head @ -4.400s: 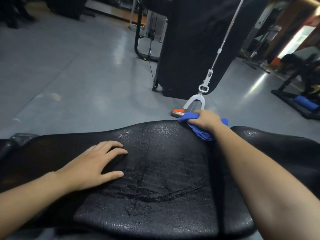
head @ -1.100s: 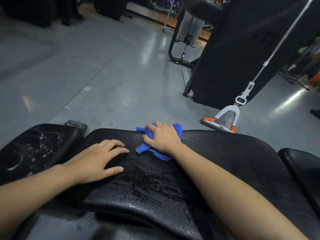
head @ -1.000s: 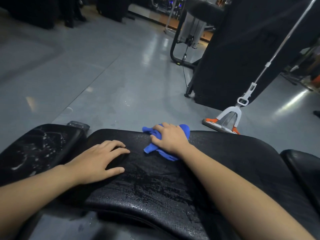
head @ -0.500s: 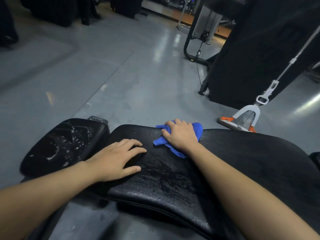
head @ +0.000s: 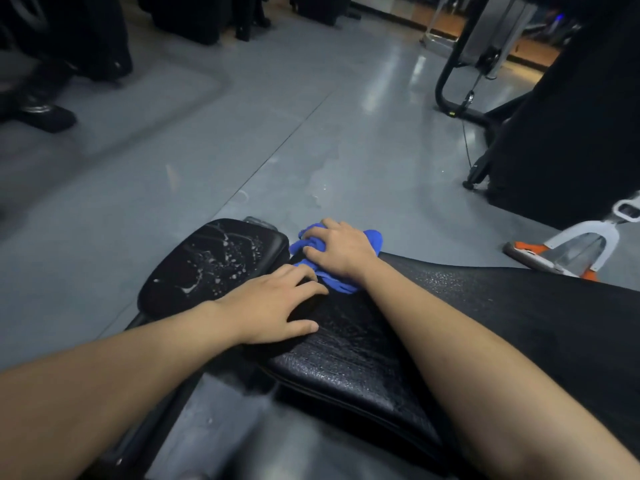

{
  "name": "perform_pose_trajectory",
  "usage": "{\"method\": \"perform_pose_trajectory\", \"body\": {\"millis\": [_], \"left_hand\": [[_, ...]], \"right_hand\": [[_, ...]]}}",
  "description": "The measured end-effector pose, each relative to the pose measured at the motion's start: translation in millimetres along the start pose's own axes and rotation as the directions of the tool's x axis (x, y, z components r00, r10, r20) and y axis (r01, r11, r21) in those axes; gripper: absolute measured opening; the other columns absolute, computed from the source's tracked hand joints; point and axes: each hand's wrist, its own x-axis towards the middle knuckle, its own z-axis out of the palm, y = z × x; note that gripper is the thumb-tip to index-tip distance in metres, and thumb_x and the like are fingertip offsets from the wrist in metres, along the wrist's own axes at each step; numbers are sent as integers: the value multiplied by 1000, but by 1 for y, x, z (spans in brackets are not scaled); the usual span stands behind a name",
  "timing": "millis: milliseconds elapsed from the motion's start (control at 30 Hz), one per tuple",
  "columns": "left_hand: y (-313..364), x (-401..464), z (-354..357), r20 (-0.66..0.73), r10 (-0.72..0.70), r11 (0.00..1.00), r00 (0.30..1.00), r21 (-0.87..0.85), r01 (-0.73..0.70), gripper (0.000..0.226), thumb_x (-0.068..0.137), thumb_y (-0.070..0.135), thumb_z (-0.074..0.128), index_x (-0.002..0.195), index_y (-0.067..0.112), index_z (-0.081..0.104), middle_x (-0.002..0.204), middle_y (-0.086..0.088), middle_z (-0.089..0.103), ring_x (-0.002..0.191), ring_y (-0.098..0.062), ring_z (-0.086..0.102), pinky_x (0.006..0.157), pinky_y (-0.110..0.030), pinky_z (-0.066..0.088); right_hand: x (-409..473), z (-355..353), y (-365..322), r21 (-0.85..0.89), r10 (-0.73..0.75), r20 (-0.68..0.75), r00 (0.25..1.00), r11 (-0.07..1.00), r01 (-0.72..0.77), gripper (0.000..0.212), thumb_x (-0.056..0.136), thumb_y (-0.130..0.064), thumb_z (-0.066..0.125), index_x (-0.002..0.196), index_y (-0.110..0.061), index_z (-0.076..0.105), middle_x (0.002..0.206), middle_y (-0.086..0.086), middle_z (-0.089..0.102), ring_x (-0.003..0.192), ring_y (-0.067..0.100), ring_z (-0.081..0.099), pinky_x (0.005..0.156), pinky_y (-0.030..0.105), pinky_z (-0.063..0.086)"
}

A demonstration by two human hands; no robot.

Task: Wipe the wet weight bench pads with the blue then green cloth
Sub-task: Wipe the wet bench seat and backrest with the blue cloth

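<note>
**Blue cloth at the pad's left end**

On the long bench pad (head: 485, 323), the left hand (head: 273, 306) lies flat and empty. Just beyond, the right hand (head: 341, 252) clutches the blue cloth (head: 372, 239). The wet small pad (head: 214, 261) lies leftward, nearer the left hand.

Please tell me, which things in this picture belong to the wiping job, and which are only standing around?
Belong to the job:
blue cloth, under the right hand
long bench pad, braced by the left hand
small bench pad, spotted with droplets

Only standing around:
mop on the floor
cable machine
</note>
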Motion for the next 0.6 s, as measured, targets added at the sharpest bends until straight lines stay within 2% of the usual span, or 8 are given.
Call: {"method": "perform_pose_trajectory", "body": {"millis": [233,333,600], "left_hand": [[5,-16,-8,28,-39,999,999,12,39,52,91,58,53,137,35,43,128,12,37,117,-9,39,96,-29,43],[10,-26,-12,51,-59,998,997,5,59,50,91,56,56,134,32,45,129,14,36,118,-7,39,97,-29,43],[24,-33,-17,73,-136,991,988,6,136,57,89,56,60,134,25,44,132,12,38,124,-8,41,96,-32,46]], "right_hand": [[-62,1,11,-50,-170,-100,980,985,165,46,88,-55,40,126,-39,62,123,-4,55,109,22,49,104,41,34],[-104,1,14,-55,-184,-151,971,983,178,39,91,-51,46,124,-38,63,127,-4,55,114,22,48,107,40,30],[-194,5,3,-104,-194,-131,972,978,181,46,89,-57,43,128,-37,57,127,-1,51,122,24,44,108,45,30]]}}
